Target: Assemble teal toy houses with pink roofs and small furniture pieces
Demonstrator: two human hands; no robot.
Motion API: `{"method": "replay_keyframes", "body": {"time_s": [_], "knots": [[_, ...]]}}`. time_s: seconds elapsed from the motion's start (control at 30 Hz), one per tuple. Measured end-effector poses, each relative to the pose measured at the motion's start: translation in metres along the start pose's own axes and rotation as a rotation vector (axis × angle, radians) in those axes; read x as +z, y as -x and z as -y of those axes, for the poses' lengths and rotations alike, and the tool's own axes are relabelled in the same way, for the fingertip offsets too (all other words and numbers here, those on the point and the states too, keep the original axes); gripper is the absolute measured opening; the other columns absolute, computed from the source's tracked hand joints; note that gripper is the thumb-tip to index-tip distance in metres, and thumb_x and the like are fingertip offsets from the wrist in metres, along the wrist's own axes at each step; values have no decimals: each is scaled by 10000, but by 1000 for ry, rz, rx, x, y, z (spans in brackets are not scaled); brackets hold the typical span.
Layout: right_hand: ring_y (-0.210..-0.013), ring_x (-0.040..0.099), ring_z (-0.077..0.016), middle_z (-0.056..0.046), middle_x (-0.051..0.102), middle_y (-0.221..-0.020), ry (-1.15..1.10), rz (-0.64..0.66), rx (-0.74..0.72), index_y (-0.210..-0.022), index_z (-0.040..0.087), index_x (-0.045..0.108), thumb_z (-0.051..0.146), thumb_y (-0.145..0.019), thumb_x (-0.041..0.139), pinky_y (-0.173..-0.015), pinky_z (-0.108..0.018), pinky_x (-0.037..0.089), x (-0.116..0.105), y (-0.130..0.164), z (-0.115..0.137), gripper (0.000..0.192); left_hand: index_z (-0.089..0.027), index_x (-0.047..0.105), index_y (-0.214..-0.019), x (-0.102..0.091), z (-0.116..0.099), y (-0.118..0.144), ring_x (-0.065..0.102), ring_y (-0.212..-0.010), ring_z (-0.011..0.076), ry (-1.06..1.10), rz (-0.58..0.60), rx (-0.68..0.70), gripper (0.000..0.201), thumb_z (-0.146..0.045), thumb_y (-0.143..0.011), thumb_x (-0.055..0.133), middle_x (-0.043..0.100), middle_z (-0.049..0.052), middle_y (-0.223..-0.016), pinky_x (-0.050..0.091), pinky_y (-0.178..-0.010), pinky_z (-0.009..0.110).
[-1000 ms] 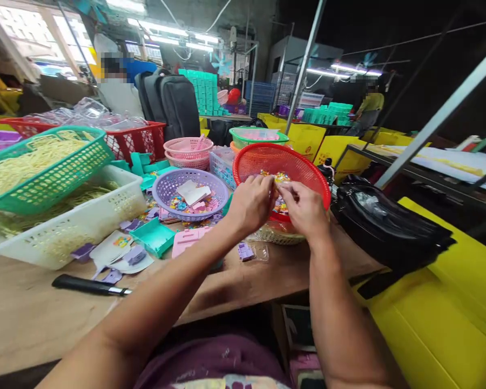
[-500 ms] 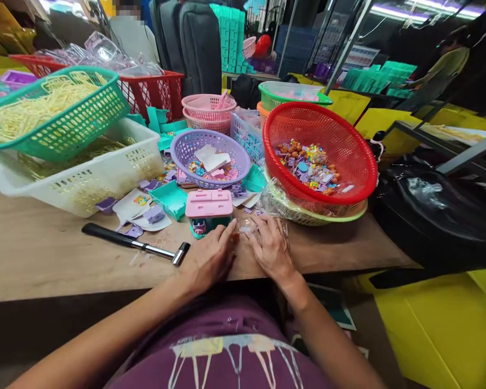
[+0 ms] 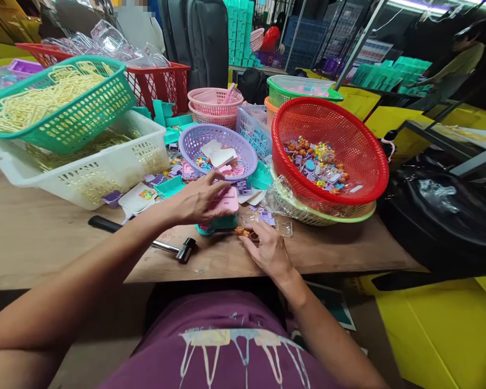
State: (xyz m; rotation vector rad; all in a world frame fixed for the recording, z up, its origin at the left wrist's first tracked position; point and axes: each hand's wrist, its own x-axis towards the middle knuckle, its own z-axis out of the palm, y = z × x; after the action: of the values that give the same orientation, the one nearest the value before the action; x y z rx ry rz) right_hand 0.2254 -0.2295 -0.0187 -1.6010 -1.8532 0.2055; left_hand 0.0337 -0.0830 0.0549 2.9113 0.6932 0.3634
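Note:
My left hand [image 3: 202,201] reaches over a small toy case [image 3: 228,202] with a pink lid and a teal base, fingers apart; whether they touch the lid is hard to see. At the table's front, my right hand [image 3: 270,247] has thumb and fingertips closed around small brown toy figures [image 3: 243,232]. Beside those fingertips lies a clear plastic tray [image 3: 285,228], with small purple parts [image 3: 267,217] just behind the hand. A hammer [image 3: 185,250] with a black handle rests left of the case, partly hidden by my left forearm.
A purple basket [image 3: 216,129] of small parts stands behind the case. To the right, a tilted red basket [image 3: 328,146] holds mixed toy pieces. On the left, a green basket [image 3: 85,121] of yellow pieces sits on a white crate [image 3: 105,173]. A person [image 3: 464,65] stands far right.
My left hand has left the clear plastic and moved up and left over the toy case. Brown figures now show at my right fingertips, and purple parts show behind that hand.

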Motion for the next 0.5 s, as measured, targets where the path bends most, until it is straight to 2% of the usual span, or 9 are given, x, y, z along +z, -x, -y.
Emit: {"method": "replay_keyframes", "body": {"time_s": [0.1,0.17,0.23,0.37,0.43,0.5], "knots": [[-752,614,-155,-18,663,-885,-139,-111,4,-967,204,612,263,-886,675,-748,-277,484,-1,-7,6,118,-185,401,-1450,2,-9,5,491,-1223,352,-84,24,-13,728,-614,-877,534,396,200,-1434,452,-979,498],[-757,610,-156,-16,660,-866,-138,-201,-40,-929,206,598,304,-892,674,-755,-283,472,0,-13,11,129,-172,403,-1453,0,-11,6,510,-1208,338,-75,28,-56,671,-579,-923,474,455,198,-1391,450,-980,483],[-810,612,-173,-25,666,-865,-56,-261,-120,-905,209,602,330,-910,653,-783,-308,448,3,-20,16,132,-159,447,-1421,-4,-10,5,552,-1165,297,33,63,-110,610,-560,-964,399,532,176,-1324,456,-984,429],[-870,601,-192,-33,699,-916,153,-226,-281,-957,227,653,343,-953,589,-786,-344,374,2,-34,21,132,-233,582,-1277,-17,-2,-2,581,-1155,210,406,297,-155,512,-557,-1000,297,632,55,-1268,444,-998,294],[-871,587,-189,-23,709,-920,201,-214,-340,-985,239,673,357,-951,597,-797,-356,344,-1,-40,20,144,-244,582,-1282,-23,1,-5,548,-1213,195,529,387,-169,510,-572,-989,324,607,28,-1337,406,-1041,265],[-905,580,-189,-5,721,-941,222,-200,-407,-978,253,687,382,-938,622,-857,-382,314,-5,-43,16,150,-236,558,-1325,-26,4,-6,513,-1258,202,576,422,-201,538,-590,-968,367,557,30,-1412,364,-1083,269]]}}
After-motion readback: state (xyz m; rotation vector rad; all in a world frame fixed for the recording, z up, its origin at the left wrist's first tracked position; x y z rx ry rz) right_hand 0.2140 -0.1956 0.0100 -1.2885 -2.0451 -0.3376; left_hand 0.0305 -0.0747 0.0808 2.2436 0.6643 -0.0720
